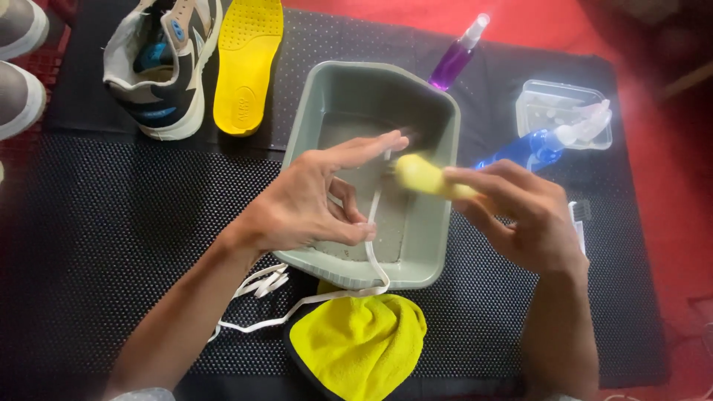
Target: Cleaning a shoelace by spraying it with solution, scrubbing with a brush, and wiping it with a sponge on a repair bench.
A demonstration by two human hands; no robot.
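My left hand point(312, 200) holds a white shoelace point(375, 252) stretched over a grey plastic basin point(438, 223), pinched between thumb and fingers. The lace trails out of the basin, over its near rim and onto the black mat toward a loose bundle at the left. My right hand point(520, 215) grips a yellow brush point(420, 174) by its handle, with the head blurred and pressed against the lace near my left fingertips. The brush bristles are hard to make out.
A yellow cloth point(356, 341) lies just below the basin. A sneaker point(160, 63) and yellow insole point(247, 63) sit at the top left. A purple spray bottle point(453, 59), blue spray bottle point(546, 145) and clear plastic box point(561, 111) stand at the right. Black dotted mat point(111, 215) covers a red floor.
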